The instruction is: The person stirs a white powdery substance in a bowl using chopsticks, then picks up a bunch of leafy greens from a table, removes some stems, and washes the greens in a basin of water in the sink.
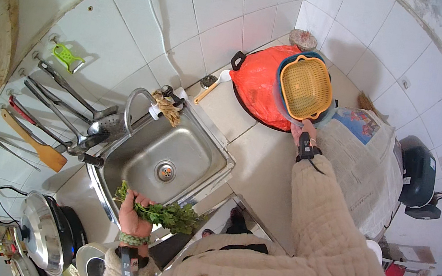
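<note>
A bunch of leafy green herbs point(172, 217) is gripped in my left hand point(137, 216), at the near edge of the stainless steel sink point(152, 157). My right hand point(305, 131) reaches out to the near rim of a stack of baskets and bowls, its fingers partly hidden under the rim. On top of that stack lies a yellow plastic colander basket point(306, 86), with darker blue and clear plastic rims beneath it. The stack rests partly on a red plastic bag point(257, 80) that covers a black-handled pan.
Metal ladles and a wooden spatula point(52, 157) hang on the tiled wall left of the sink. A white spoon point(214, 86) lies behind the sink. Newspaper point(356, 169) covers something at right. A lidded pot point(42, 231) stands lower left.
</note>
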`<action>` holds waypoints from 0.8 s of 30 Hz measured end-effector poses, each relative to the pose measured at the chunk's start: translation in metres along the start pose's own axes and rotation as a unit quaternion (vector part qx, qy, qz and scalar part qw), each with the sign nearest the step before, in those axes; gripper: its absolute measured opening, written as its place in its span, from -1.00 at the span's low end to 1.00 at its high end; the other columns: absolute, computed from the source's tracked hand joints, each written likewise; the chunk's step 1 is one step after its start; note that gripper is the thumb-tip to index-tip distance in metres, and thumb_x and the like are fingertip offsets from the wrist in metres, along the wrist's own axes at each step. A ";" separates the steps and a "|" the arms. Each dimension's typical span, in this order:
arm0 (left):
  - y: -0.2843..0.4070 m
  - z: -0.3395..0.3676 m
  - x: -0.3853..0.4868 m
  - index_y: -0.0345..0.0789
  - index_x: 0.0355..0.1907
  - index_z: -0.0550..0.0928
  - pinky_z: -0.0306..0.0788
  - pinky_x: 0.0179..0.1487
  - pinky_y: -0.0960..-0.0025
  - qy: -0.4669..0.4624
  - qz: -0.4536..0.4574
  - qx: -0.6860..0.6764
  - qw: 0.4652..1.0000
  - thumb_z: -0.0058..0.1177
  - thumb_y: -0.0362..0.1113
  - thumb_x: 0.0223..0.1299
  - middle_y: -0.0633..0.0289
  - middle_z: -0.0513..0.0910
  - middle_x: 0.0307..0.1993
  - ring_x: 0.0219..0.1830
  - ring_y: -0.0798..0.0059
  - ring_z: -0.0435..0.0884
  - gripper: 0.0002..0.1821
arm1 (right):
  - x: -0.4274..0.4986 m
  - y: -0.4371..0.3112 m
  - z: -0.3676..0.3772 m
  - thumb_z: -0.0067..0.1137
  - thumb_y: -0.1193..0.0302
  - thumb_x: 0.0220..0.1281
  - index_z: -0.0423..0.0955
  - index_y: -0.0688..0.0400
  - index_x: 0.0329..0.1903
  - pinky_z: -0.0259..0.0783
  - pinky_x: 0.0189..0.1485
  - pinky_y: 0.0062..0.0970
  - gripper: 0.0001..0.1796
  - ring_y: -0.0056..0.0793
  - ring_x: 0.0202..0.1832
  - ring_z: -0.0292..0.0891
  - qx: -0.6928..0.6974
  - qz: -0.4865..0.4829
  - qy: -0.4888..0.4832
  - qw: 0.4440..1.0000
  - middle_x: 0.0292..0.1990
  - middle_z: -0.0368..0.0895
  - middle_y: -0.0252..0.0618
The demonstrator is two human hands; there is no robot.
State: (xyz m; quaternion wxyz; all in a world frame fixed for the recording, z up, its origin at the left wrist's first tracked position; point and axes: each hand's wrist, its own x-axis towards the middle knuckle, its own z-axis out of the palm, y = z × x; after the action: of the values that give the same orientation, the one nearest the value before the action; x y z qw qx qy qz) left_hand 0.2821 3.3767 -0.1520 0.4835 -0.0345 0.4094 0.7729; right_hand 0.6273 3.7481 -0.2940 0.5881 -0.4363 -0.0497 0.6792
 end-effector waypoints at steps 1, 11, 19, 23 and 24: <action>0.001 0.000 0.000 -0.20 -0.38 0.36 0.30 -0.23 0.36 -0.007 -0.003 -0.001 1.000 -0.11 -0.17 0.33 0.44 0.27 -0.57 -0.50 0.57 0.28 -0.81 | -0.005 0.004 -0.001 -0.05 0.43 0.20 0.33 0.20 -0.05 0.58 -0.36 -0.46 -0.74 -0.36 -0.30 0.55 -0.005 0.003 0.022 1.000 -0.18 0.55 -0.18; -0.012 0.018 0.016 -0.34 -0.27 0.52 0.30 -0.56 0.47 0.019 0.000 0.240 0.971 0.12 -0.28 0.16 0.39 0.38 -0.60 -0.62 0.61 0.35 -0.81 | -0.158 0.109 -0.027 -0.06 0.39 0.19 0.33 0.33 -0.15 0.50 -0.52 -0.44 -0.74 -0.36 -0.52 0.50 -0.187 0.114 -0.055 0.974 -0.33 0.54 -0.08; -0.055 0.002 0.056 -0.36 -0.24 0.55 0.20 -0.60 0.49 -0.031 0.085 0.495 0.864 0.24 -0.14 0.07 0.43 0.42 -0.65 -0.67 0.67 0.31 -0.65 | -0.225 0.137 -0.046 -0.07 0.41 0.20 0.31 0.27 -0.05 0.53 -0.50 -0.49 -0.71 -0.40 -0.46 0.56 -0.311 0.206 -0.107 0.922 -0.23 0.57 -0.16; -0.061 -0.015 0.070 -0.42 -0.24 0.57 0.22 -0.59 0.49 0.016 0.129 0.577 0.806 0.25 -0.11 0.05 0.38 0.51 -0.58 -0.64 0.70 0.34 -0.61 | -0.229 0.138 -0.047 -0.07 0.42 0.19 0.29 0.20 0.01 0.52 -0.49 -0.54 -0.68 -0.44 -0.47 0.56 -0.347 0.182 -0.103 0.914 -0.20 0.55 -0.19; -0.060 -0.017 0.070 -0.45 -0.23 0.58 0.23 -0.56 0.47 -0.003 0.144 0.563 0.814 0.23 -0.16 0.06 0.37 0.54 -0.55 -0.62 0.70 0.34 -0.63 | -0.230 0.137 -0.046 -0.07 0.42 0.20 0.28 0.21 0.01 0.52 -0.49 -0.54 -0.68 -0.44 -0.46 0.56 -0.350 0.186 -0.107 0.912 -0.20 0.55 -0.19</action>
State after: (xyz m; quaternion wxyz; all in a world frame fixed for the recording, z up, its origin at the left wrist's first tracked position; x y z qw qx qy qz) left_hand 0.2859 3.4278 -0.2307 0.3030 0.3053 0.7722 0.4677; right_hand 0.5371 3.4921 -0.2794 0.2516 -0.5405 -0.2644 0.7580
